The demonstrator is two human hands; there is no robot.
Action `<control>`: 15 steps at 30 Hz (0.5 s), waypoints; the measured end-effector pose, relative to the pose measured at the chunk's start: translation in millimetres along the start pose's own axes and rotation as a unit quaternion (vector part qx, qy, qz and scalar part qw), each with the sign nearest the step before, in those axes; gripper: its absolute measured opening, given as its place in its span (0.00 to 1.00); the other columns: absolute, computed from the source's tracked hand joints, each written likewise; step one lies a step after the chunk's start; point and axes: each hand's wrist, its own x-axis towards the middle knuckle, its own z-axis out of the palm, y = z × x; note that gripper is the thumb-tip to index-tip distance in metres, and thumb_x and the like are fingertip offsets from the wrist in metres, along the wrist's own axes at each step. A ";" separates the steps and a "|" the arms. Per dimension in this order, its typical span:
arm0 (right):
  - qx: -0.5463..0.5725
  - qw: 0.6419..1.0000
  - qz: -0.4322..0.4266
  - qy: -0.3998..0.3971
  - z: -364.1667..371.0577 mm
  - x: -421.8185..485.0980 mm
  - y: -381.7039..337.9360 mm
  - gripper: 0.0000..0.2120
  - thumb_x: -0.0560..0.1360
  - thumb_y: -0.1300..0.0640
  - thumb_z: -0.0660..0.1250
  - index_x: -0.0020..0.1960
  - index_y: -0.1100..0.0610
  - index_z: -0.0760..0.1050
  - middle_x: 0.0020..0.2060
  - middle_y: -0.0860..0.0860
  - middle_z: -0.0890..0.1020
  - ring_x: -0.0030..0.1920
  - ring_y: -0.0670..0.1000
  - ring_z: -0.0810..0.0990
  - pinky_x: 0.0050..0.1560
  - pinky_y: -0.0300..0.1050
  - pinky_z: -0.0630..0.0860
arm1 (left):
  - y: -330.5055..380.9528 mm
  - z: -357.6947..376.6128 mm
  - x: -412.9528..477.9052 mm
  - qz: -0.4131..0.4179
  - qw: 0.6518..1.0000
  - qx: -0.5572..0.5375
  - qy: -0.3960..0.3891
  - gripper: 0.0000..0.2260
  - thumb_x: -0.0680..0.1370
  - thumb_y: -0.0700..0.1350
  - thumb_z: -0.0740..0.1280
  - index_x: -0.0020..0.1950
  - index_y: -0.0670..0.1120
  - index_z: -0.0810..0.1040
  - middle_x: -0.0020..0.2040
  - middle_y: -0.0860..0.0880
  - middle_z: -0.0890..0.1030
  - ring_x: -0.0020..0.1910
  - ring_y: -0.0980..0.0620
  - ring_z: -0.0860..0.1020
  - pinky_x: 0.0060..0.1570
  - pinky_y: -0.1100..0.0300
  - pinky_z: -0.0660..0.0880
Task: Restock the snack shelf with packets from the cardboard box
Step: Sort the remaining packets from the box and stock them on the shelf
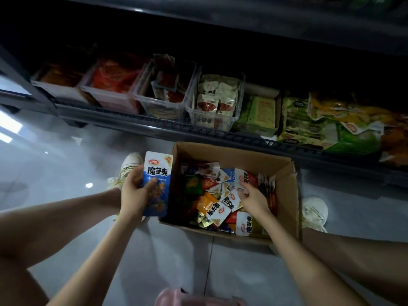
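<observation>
floor: glossy grey tiles | light: bright glare spot reflected on floor | room: dim

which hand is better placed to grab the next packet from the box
Right. The right hand is inside the cardboard box, fingers on the loose packets. The left hand is outside the box, gripping a blue packet.
</observation>
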 end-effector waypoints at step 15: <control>-0.236 0.968 0.035 -0.076 37.1 86.5 30.1 0.27 0.82 0.47 0.51 0.78 0.48 0.46 0.78 0.52 0.48 0.75 0.58 0.53 0.71 0.51 0.61 | -9.1 26.9 47.5 -0.037 0.999 0.015 0.009 0.17 0.76 0.39 0.68 0.64 0.43 0.72 0.53 0.48 0.83 0.46 0.52 0.84 0.38 0.60 0.82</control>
